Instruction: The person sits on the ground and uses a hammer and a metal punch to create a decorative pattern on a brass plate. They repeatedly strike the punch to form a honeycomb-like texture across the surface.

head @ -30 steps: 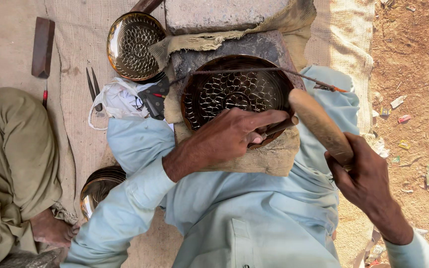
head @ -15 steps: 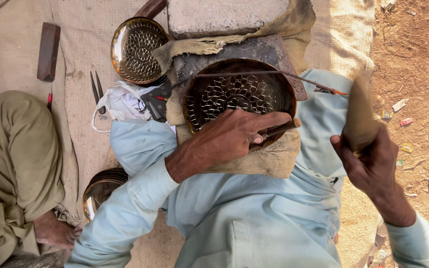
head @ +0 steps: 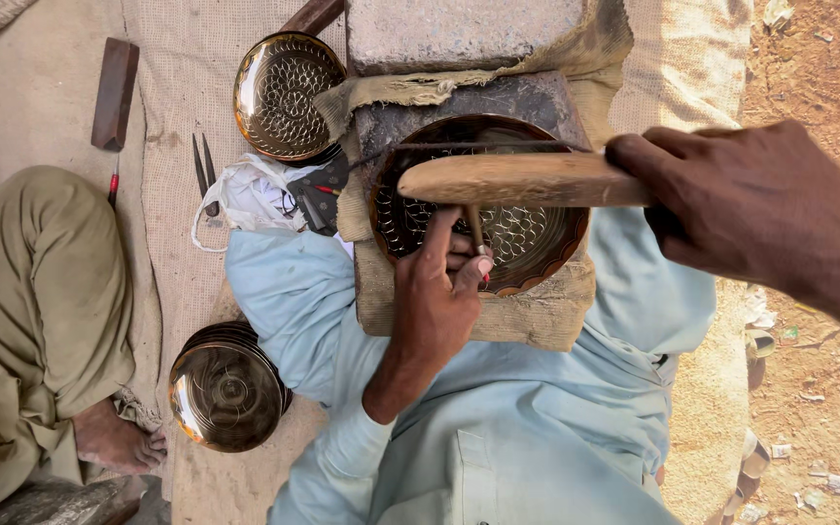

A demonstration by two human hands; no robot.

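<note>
the right hand (head: 770, 219), half a second ago raised at the side, now swings its clenched wooden mallet (head: 522, 180) over the brass bowl (head: 478, 199) on the cloth-padded block (head: 473, 311); the left hand (head: 439, 292) pinches a thin punch (head: 475, 231) upright inside the bowl: a strike in progress.

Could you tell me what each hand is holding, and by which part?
Right hand: wooden mallet, by one end. Left hand: thin metal punch, pinched near its lower part, over the brass bowl.
</note>
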